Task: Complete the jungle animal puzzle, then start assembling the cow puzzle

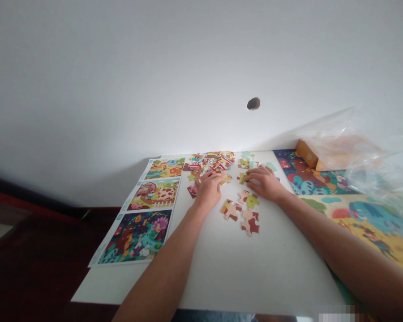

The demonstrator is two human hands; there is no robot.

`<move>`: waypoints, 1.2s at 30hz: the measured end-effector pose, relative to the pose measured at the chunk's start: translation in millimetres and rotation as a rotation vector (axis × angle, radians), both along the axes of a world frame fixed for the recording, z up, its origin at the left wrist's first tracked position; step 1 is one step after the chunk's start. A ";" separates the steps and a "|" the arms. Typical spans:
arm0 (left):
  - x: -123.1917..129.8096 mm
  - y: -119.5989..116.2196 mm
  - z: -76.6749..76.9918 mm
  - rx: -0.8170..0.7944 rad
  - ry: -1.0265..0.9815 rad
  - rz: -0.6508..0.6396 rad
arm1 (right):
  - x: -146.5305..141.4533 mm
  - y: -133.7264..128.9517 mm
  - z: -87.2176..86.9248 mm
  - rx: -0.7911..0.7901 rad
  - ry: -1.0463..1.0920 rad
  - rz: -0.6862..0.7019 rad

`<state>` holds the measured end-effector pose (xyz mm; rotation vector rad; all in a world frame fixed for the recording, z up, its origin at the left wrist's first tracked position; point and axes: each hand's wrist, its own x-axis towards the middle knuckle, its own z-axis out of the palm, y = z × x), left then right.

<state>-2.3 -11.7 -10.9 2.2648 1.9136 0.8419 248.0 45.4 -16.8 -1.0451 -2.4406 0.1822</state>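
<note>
Right hand [264, 182], right of centre: bent fingertips meet the edge of a small green interlocking puzzle piece [242, 178]; a pinch cannot be confirmed. Left hand [208, 191], centre: fingers curled close together at the near edge of a multicoloured pile of flat puzzle pieces [218, 159]; grip cannot be determined. Smooth white tabletop [255, 277] below; crinkled clear plastic bag [372, 152] at right of frame.

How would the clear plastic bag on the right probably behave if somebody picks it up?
The clear plastic bag is probably light: its film looks thin, with the orange box showing through. Its creases and loose folds suggest it would be floppy. Its glossy highlights hint that it may feel slippery.
</note>
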 end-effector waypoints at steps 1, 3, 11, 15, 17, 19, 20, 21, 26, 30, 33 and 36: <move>0.1 -0.1 -0.2 0.000 0.000 -0.002 | -0.3 0.3 0.1 -0.001 0.014 0.017; 0.4 -0.4 -0.5 0.002 0.000 0.002 | -1.1 -0.2 0.7 -0.005 0.034 0.048; 3.6 -3.1 5.6 0.027 -0.003 -0.027 | -0.3 -1.8 0.5 0.025 0.018 -0.082; 7.4 -6.5 8.4 0.021 0.026 -0.098 | -0.2 -1.7 0.5 0.005 0.031 -0.060; 8.2 -7.0 8.1 0.006 0.039 -0.084 | -0.4 -3.5 2.9 -0.011 0.036 0.009; 7.8 -6.1 7.2 -0.007 0.048 -0.033 | -0.6 -6.6 6.9 -0.038 0.050 0.105; 7.2 -5.4 6.7 -0.008 0.052 0.001 | -0.8 -8.4 9.2 -0.051 0.063 0.150; 6.4 -4.5 6.1 -0.008 0.056 0.037 | -1.0 -10.1 11.3 -0.062 0.072 0.189; 3.3 -1.6 3.6 -0.026 0.058 0.106 | -3.1 -12.5 11.8 0.007 0.008 0.116; 3.1 -1.6 3.0 -0.001 0.057 0.089 | -3.8 -8.9 0.7 -0.030 -0.157 -0.129; 3.7 -1.6 3.8 -0.001 0.053 0.096 | -3.3 -8.4 -0.7 -0.073 -0.187 -0.111; 4.4 -1.3 5.2 -0.016 0.049 0.104 | -3.1 -10.3 6.6 -0.079 -0.134 -0.021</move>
